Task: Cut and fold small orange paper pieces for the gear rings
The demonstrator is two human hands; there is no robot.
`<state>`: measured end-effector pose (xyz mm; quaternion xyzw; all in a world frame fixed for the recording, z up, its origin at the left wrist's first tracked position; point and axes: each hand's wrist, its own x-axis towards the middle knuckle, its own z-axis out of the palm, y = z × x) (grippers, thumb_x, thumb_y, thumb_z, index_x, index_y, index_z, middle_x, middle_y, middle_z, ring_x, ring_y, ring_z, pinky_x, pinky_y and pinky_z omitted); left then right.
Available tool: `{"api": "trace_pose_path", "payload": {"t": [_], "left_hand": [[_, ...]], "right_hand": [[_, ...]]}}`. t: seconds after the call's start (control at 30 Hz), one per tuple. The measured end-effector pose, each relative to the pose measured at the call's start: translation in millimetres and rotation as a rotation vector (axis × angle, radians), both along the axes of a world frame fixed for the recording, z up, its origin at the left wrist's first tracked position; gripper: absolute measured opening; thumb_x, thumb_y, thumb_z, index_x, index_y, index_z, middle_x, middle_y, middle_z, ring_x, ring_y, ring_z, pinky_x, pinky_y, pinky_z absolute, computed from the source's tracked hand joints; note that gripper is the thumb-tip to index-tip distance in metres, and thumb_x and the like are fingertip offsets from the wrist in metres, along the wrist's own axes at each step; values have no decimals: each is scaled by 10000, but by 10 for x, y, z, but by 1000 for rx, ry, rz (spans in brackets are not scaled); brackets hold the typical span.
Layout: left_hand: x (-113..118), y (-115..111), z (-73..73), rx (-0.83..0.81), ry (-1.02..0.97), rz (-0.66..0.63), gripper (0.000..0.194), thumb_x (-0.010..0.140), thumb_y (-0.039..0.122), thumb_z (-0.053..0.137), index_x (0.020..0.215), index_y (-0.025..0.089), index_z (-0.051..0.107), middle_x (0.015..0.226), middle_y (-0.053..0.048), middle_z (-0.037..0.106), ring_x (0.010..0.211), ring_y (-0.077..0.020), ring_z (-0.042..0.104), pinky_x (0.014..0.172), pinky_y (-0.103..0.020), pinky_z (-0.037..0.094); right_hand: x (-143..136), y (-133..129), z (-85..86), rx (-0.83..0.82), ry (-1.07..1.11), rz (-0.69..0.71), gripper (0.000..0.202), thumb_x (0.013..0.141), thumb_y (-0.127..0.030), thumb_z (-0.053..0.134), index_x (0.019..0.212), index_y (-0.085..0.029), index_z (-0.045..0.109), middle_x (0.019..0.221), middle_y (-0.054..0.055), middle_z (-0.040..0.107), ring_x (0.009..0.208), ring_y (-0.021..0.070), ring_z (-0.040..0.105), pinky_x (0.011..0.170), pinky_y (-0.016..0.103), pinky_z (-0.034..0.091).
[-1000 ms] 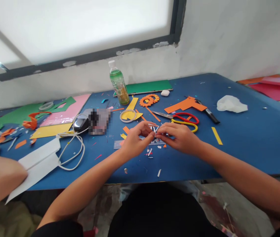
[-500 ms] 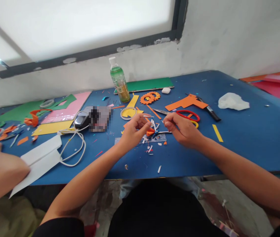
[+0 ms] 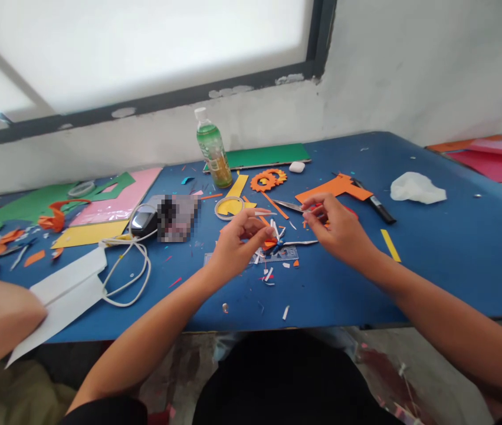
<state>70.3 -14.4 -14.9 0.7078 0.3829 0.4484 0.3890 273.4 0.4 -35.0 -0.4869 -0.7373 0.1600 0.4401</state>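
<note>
My left hand pinches a thin white paper strip above the scraps at the middle of the table. My right hand is closed with thumb and fingertips together; a tiny orange speck shows by the tips, but what they hold cannot be made out. Under the right hand lie scissors, blades pointing left, their red handle mostly covered. White paper curls and an orange paper piece rest between the hands on a clear ruler. A pen-like thing lies beside them.
Behind the hands are a tape roll, orange paper gears, a green-labelled bottle and orange card. A black marker lies right. At left, another person's arm rests by folded white paper and a white cable.
My right hand has moved slightly right and up, over the scissors' handles, widening the gap between my hands. My left hand keeps its pinch on the strip. The view has shifted slightly.
</note>
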Motion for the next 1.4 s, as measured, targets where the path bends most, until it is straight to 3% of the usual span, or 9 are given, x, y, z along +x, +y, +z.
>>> {"api": "trace_pose_path", "payload": {"t": [0.13,0.27,0.4,0.47,0.63,0.97,1.23,1.4], "left_hand": [[-32,31,-3,108,79,55,244,818,265,571,1031,162,512,690,8,619,581,-88,568,565,-213,462],[-62,48,-77,315,345,75,281,844,308,543,1088,173,510,775,-10,644,652,-100,583,657,-233,463],[-63,37,-133,411,497,66,300,860,326,516,1125,188,497,815,-13,657,662,-103,593,664,-227,452],[-59,31,-142,435,503,49,295,867,326,498,1125,183,491,810,-16,659,660,-106,598,652,-224,450],[-65,15,-134,431,504,33,313,861,337,502,1129,177,485,827,-28,667,682,-121,622,654,-230,457],[-50,-25,-93,421,537,19,305,854,344,509,1116,188,498,823,-26,684,669,-124,632,647,-237,465],[-80,73,-132,382,555,108,397,808,364,575,1148,188,471,856,-17,662,627,-105,594,597,-220,452],[-126,148,-135,370,627,87,411,796,328,577,1170,193,475,914,-32,653,741,-138,606,695,-266,473]], "right_hand": [[-35,-23,19,-80,-47,139,160,834,-348,532,837,-189,555,749,35,622,646,148,560,600,284,428],[-103,-93,65,-307,-27,359,354,851,-456,483,643,-175,542,571,-3,550,539,109,490,520,250,375],[-154,-123,73,-565,188,600,370,859,-481,456,722,-160,580,651,8,591,591,103,529,543,238,410],[-169,-124,68,-664,258,644,342,841,-474,492,777,-154,593,684,14,608,599,100,533,545,235,414],[-188,-139,81,-748,391,638,266,780,-424,597,802,-159,588,701,3,609,593,86,522,539,221,408],[-178,-125,16,-904,611,642,251,765,-411,627,779,-162,610,707,4,597,589,78,520,525,207,410],[-222,-58,-44,-689,616,461,230,705,-386,672,715,-159,638,644,-20,596,535,63,470,531,212,375],[-180,34,-57,-696,780,345,234,670,-390,679,767,-179,648,676,-17,601,567,76,492,503,207,357]]}}
